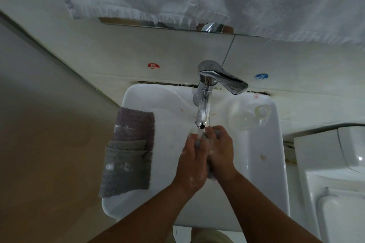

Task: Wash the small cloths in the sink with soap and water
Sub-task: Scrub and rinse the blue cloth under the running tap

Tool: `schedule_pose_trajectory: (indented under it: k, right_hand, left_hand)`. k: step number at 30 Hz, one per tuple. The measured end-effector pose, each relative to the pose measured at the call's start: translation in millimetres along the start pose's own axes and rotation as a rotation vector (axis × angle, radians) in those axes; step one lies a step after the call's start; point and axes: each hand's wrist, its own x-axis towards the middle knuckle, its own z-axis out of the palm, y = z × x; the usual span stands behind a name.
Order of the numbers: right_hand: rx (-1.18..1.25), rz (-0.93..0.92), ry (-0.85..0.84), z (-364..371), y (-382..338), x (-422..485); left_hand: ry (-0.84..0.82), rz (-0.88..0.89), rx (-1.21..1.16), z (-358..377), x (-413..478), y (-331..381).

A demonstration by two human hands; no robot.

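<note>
Cloth (210,172) of wet blue-grey, small and bunched, shows only in slivers between the two hands, over the basin of the white sink (262,163) and right beneath the spout of the tap (205,108); the water stream (200,134) falls onto it at the fingertips. The left hand (191,158) and right hand (220,154) are pressed together palm toward palm, fingers curled round the cloth, both gripping it; suds dot the left hand's back and wrist. Two more small cloths lie draped on the sink's left rim: a purplish cloth (136,124) farther back, a grey cloth (126,167) nearer, overlapping the purplish cloth's near edge, both flecked with white foam.
</note>
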Motion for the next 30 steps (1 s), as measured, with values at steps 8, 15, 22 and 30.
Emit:
schedule_pose_trajectory:
  k: [8, 15, 22, 30]
  right_hand:
    - [-0.026, -0.093, -0.122, 7.7, -2.2, -30.0]
    - [-0.2, -0.136, -0.132, -25.2, 14.4, 13.5]
    - [-0.47, -0.142, -0.033, -40.8, 29.5, 21.1]
    - [0.029, 0.253, -0.058, -22.9, 28.2, 11.3]
  left_hand:
    - [0.001, -0.05, 0.294, -10.9, 24.3, -11.1]
    - [0.067, 0.063, 0.273, -52.9, 25.8, -30.3]
    - [0.12, 0.103, 0.363, -81.6, 37.3, -49.0]
    - [0.193, 0.004, 0.255, -46.3, 28.7, -50.4]
